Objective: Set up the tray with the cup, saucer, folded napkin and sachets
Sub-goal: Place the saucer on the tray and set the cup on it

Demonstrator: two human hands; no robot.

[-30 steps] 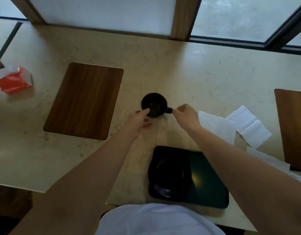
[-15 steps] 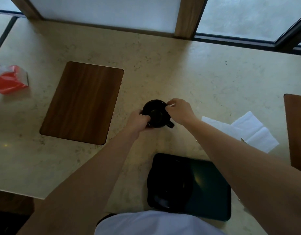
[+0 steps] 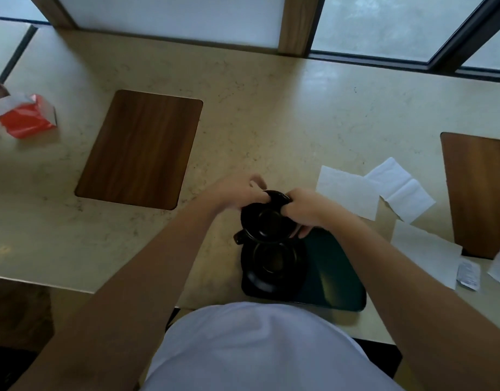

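cup (image 3: 268, 221): black, gripped by left hand (image 3: 237, 191) and right hand (image 3: 306, 208) above the saucer (image 3: 272, 262)
tray (image 3: 336, 275): dark, on the counter (image 3: 271, 122)

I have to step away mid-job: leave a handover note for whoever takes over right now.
Left hand and right hand: both grip the black cup by its rim, held just above the saucer.
Saucer sits at the left end of the dark tray.
Done: saucer on tray.
Left: lower cup onto saucer; fold a napkin from the counter to the right; add the sachet lying beyond the tray's right edge.
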